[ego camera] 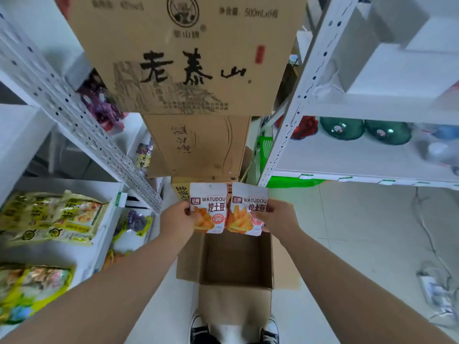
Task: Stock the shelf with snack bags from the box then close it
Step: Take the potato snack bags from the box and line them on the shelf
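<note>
I hold two white snack bags printed with orange fries side by side above the open cardboard box (268, 259) on the floor. My left hand (177, 218) grips the left snack bag (210, 207) by its left edge. My right hand (279, 216) grips the right snack bag (244, 209) by its right edge. The box's flaps stand open and its inside looks bare from here. The white shelf (74, 256) on my left holds several yellow snack bags (53, 217).
Stacked tall cardboard cartons (188, 58) rise straight ahead behind the box. A white rack (372, 155) on the right carries green and red items. A perforated shelf upright (82, 122) slants across the left. My shoes (233, 331) stand at the box's near flap.
</note>
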